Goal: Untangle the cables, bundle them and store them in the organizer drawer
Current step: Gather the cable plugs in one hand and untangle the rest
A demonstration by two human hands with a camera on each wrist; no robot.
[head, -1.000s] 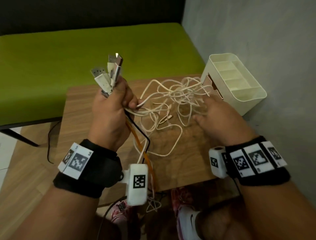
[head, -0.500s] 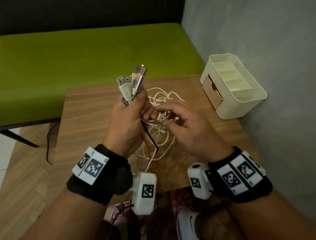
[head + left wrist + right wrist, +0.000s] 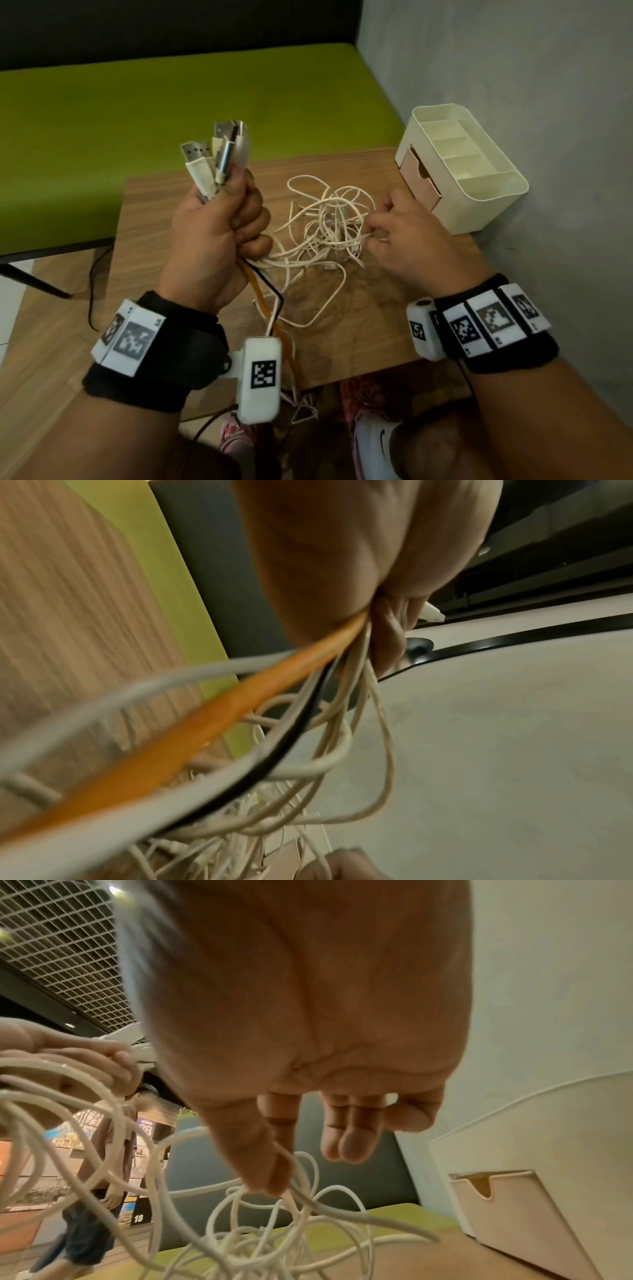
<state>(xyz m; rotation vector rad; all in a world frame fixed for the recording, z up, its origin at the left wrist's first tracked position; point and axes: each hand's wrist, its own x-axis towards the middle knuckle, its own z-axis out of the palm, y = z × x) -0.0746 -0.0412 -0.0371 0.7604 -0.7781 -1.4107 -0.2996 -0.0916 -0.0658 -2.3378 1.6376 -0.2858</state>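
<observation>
My left hand (image 3: 219,236) is raised over the wooden table (image 3: 154,219) in a fist around a bunch of cables, their USB plugs (image 3: 214,157) sticking up above the thumb. An orange cable (image 3: 219,718) and a black one (image 3: 284,748) trail out below the fist among white ones. A tangle of white cables (image 3: 325,226) lies on the table between my hands. My right hand (image 3: 404,240) pinches a white strand (image 3: 308,1202) between thumb and forefinger at the tangle's right side, the other fingers loose. The cream organizer (image 3: 472,192) stands at the far right, its pink drawer (image 3: 416,174) slightly open.
A green bench (image 3: 171,102) runs behind the table. A grey wall (image 3: 548,102) stands close on the right, right behind the organizer. Cables hang over the table's near edge by my left wrist. My shoes (image 3: 373,442) show under the table.
My left hand rose a little with the plugs. My right hand moved from beside the left hand out to the right, drawing a white strand and spreading the tangle.
</observation>
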